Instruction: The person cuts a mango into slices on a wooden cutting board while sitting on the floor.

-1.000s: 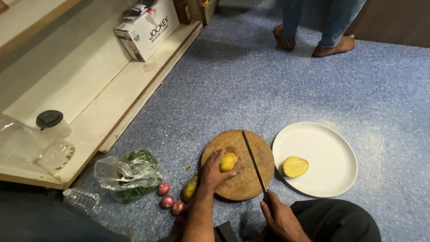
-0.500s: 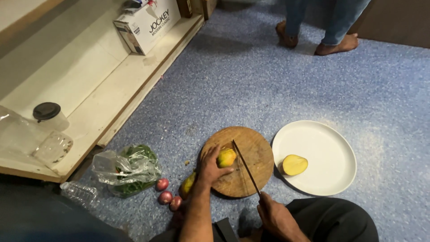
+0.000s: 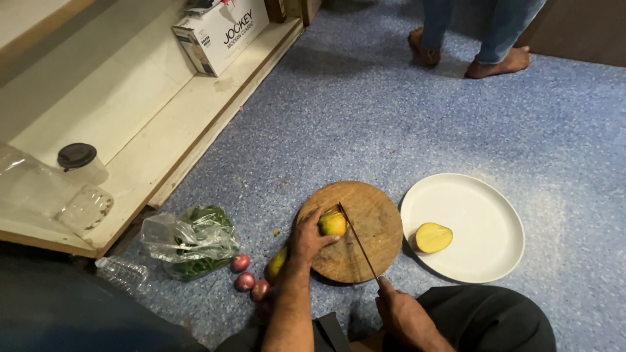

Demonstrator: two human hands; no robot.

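A person seated on a speckled blue floor (image 3: pixel 404 117) grips a knife (image 3: pixel 357 241) in the right hand (image 3: pixel 404 316), its blade laid against a yellow potato piece (image 3: pixel 332 223) on a round wooden cutting board (image 3: pixel 375 225). The left hand (image 3: pixel 306 236) closes its fingers on that piece, near the board's left edge. Another yellow potato (image 3: pixel 276 263) lies just off the board, beside three small red onions (image 3: pixel 244 281) and a plastic bag of greens (image 3: pixel 192 242). A cut potato half (image 3: pixel 433 237) rests near the left rim of a white plate (image 3: pixel 486 208). Beyond, another person's bare feet (image 3: pixel 466 58) stand.
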